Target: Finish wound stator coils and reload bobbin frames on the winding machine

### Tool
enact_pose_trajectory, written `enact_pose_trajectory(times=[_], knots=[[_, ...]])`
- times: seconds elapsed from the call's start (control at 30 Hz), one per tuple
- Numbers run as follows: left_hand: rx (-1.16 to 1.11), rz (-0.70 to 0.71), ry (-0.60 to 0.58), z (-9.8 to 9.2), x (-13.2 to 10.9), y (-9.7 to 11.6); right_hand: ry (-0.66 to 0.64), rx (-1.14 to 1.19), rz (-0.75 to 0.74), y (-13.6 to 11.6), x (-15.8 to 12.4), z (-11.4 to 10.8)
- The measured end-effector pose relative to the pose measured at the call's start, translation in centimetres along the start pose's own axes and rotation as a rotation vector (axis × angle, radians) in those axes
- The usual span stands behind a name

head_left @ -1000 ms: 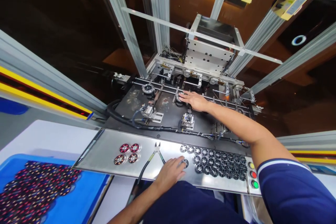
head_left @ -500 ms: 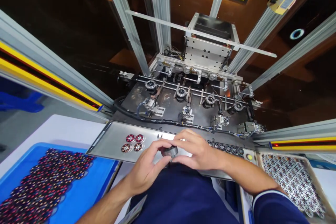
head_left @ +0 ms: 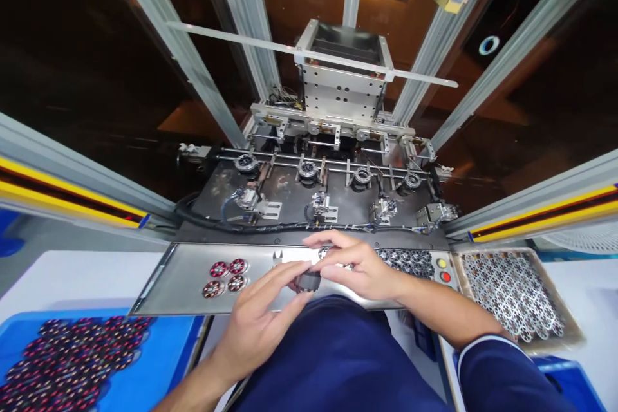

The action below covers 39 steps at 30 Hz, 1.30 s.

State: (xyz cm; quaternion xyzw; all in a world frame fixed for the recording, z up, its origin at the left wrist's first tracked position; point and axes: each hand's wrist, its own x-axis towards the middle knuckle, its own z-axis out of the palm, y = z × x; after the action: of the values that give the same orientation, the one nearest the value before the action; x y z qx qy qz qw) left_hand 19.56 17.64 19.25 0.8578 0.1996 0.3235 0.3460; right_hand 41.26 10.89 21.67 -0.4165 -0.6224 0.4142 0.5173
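Observation:
Just in front of my body, my left hand (head_left: 263, 312) grips a dark grey, short round part (head_left: 309, 281) from its left side, thumb low and fingers along the top. From the other side my right hand (head_left: 362, 270) reaches over the same part, its fingertips at the upper edge and the thumb close to its right side. The hands partly cover the part. Beneath them lies a metal ledge (head_left: 168, 283). Left on it sit several red-copper wound cores (head_left: 236, 266), and a forked metal tip (head_left: 277, 257) shows behind my left fingers.
Behind the ledge stands a machine bed (head_left: 290, 196) with several round fixtures (head_left: 308, 170). Dark slotted rings (head_left: 410, 262) line the ledge's right, beside a red button (head_left: 445, 277). A blue tray (head_left: 168, 341) of wound cores is left; a box (head_left: 570, 328) of silver rings is right.
The view has shifted, so the machine appears further left and the ledge slightly lower. My right fingers have loosened and straightened over the round part; my left hand still holds it.

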Motion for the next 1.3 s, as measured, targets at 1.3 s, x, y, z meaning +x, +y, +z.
enact_pose_trajectory(times=[1.3], knots=[[0.343,0.014,-0.507,14.4,-7.2,-10.9,-0.405,-0.988,0.411,14.5,9.9,-23.4]])
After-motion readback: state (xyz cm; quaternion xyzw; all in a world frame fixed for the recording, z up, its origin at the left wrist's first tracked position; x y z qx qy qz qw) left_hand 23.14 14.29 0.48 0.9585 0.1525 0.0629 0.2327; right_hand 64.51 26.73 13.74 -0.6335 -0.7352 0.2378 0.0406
